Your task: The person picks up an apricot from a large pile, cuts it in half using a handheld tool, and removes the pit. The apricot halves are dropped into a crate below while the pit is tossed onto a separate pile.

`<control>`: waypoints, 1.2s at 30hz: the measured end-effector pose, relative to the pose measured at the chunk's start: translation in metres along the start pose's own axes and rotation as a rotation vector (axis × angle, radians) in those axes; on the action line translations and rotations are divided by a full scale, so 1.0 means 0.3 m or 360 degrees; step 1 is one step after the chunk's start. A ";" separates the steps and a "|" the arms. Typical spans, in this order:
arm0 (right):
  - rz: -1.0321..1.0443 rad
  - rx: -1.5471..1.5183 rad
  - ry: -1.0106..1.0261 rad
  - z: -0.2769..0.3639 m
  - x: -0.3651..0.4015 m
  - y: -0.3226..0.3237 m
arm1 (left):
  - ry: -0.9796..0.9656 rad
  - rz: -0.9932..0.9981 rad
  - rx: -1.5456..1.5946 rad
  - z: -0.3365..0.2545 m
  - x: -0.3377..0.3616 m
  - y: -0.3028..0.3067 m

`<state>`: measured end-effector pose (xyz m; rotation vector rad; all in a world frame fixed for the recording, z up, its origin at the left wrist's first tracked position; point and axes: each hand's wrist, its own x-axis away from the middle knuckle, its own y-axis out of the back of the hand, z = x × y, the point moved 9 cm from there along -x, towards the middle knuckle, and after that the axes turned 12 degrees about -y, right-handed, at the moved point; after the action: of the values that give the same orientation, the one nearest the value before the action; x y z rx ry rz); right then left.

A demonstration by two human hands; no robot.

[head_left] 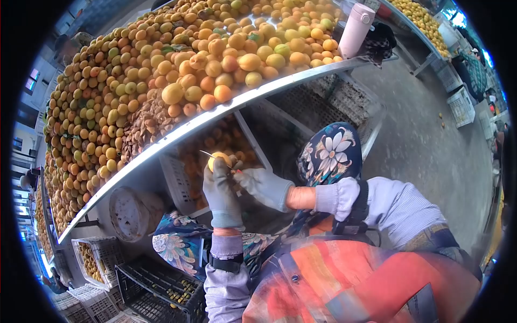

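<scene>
A gloved left hand [221,191] closes its fingers around a yellow fruit [219,160], held just below the front edge of the metal table [301,81], which is heaped with fruit. The gloved right hand [262,185] (fingers curled, whether pinching anything cannot be told) meets the fruit's side, above a white crate [175,183].
</scene>
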<state>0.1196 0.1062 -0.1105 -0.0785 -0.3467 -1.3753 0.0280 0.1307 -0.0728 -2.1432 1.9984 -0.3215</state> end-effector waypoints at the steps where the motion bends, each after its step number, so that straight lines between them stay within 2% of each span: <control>1: -0.0171 -0.0138 0.0340 0.052 0.015 0.019 | 0.0003 0.0003 0.0001 0.005 -0.003 -0.002; 2: -0.0174 -0.0138 0.0341 0.043 0.007 0.017 | 0.0174 -0.0029 0.0297 0.041 -0.001 -0.007; 3: -0.0075 -0.0230 0.0127 0.047 -0.002 0.009 | 0.0346 -0.0065 0.0593 0.073 0.008 -0.018; 4: 0.0025 -0.0328 -0.0097 0.047 0.003 -0.003 | 0.0436 -0.0114 0.0626 0.077 0.019 -0.023; 5: 0.0026 -0.0335 -0.0103 0.077 0.017 0.010 | 0.0443 -0.0116 0.0620 0.085 0.021 -0.014; 7: 0.0397 -0.0585 -0.0648 0.057 0.046 -0.013 | 0.0546 -0.0126 0.0700 0.123 0.010 -0.005; 8: 0.0391 -0.0582 -0.0648 0.097 0.055 0.016 | 0.0549 -0.0121 0.0704 0.139 0.005 -0.002; 10: 0.0726 -0.0666 -0.1088 0.098 0.113 -0.016 | 0.0447 -0.0112 0.0685 0.138 -0.008 0.008; 11: 0.0725 -0.0667 -0.1087 0.075 0.109 -0.013 | 0.0447 -0.0110 0.0686 0.139 -0.006 0.012; 13: 0.1108 -0.1001 -0.1029 0.090 0.122 -0.061 | 0.0388 -0.0069 0.0555 0.112 -0.003 0.013; 14: 0.1107 -0.1004 -0.1031 0.075 0.132 -0.059 | 0.0391 -0.0069 0.0554 0.111 0.004 0.015; 16: 0.0791 -0.0578 -0.0932 0.100 0.134 -0.005 | 0.0416 0.0051 0.0668 0.102 0.018 -0.002; 17: 0.0797 -0.0579 -0.0930 0.085 0.138 -0.013 | 0.0413 0.0048 0.0665 0.101 0.016 0.014; 19: 0.0463 -0.0551 -0.0377 0.156 0.098 0.046 | 0.0141 0.0190 0.0150 0.067 -0.017 0.071; 20: 0.0218 -0.0653 -0.0259 0.171 0.091 0.103 | 0.0189 0.0239 0.0221 0.073 -0.011 0.085; 21: 0.0218 -0.0657 -0.0259 0.180 0.080 0.114 | 0.0190 0.0239 0.0218 0.073 0.002 0.087; 23: 0.0146 -0.0763 -0.0472 0.155 0.039 0.154 | -0.0218 0.0353 -0.0174 0.011 0.012 0.056; 24: 0.0095 -0.0663 -0.0280 0.102 -0.028 0.146 | -0.0168 0.0325 -0.0140 -0.018 0.032 0.024; 25: 0.0088 -0.0665 -0.0278 0.119 -0.022 0.138 | -0.0168 0.0333 -0.0139 -0.022 0.047 0.000; 27: -0.0014 -0.0561 -0.0397 0.126 0.006 0.129 | -0.0549 0.0294 -0.0539 -0.091 0.066 -0.015; 29: 0.0019 -0.0549 -0.0399 0.112 0.001 0.105 | -0.0565 0.0293 -0.0559 -0.089 0.076 -0.006; 31: 0.0084 -0.0767 -0.0339 0.129 0.004 0.073 | -0.0821 0.0313 -0.1048 -0.122 0.093 -0.018; 34: 0.0071 -0.0985 -0.0404 0.139 -0.003 0.048 | -0.0646 0.0197 -0.0944 -0.101 0.091 -0.009; 36: -0.0034 -0.0926 -0.0328 0.140 -0.023 0.051 | -0.0679 0.0111 -0.0880 -0.079 0.077 -0.011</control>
<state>0.1249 0.1266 -0.0704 -0.7018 -0.1075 -1.4567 0.0259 0.1081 -0.0486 -2.1618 2.0457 0.7213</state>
